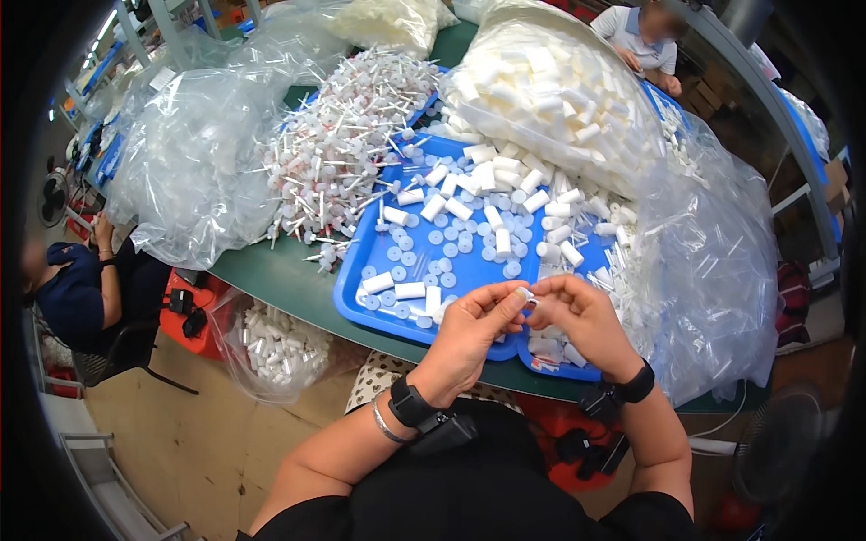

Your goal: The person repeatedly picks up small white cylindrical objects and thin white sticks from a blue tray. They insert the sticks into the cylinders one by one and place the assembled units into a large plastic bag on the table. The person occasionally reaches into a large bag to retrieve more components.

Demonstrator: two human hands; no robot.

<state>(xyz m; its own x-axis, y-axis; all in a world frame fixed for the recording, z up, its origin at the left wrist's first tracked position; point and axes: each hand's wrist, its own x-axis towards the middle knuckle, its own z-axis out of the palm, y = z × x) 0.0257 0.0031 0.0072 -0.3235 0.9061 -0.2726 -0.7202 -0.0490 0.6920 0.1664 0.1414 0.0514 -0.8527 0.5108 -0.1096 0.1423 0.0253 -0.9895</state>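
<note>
Over the near edge of the blue tray (350, 287), my left hand (474, 338) pinches a small white piece (526, 293) between thumb and forefinger. My right hand (586, 326) is closed with its fingertips meeting the left ones at the same piece; its exact shape is mostly hidden. Scattered in the tray are white cylinders (410, 290) and translucent round discs (408, 259). To the right, partly under my right hand, a second blue tray (591, 263) holds more white cylinders and thin clear tubes.
A heap of thin white sticks with caps and red bits (338, 149) rises behind the tray. Beside it bulges a large bag of white cylinders (550, 90). Clear plastic bags (194, 149) flank both sides of the green table (271, 279). Co-workers sit left (77, 284) and far right (636, 36).
</note>
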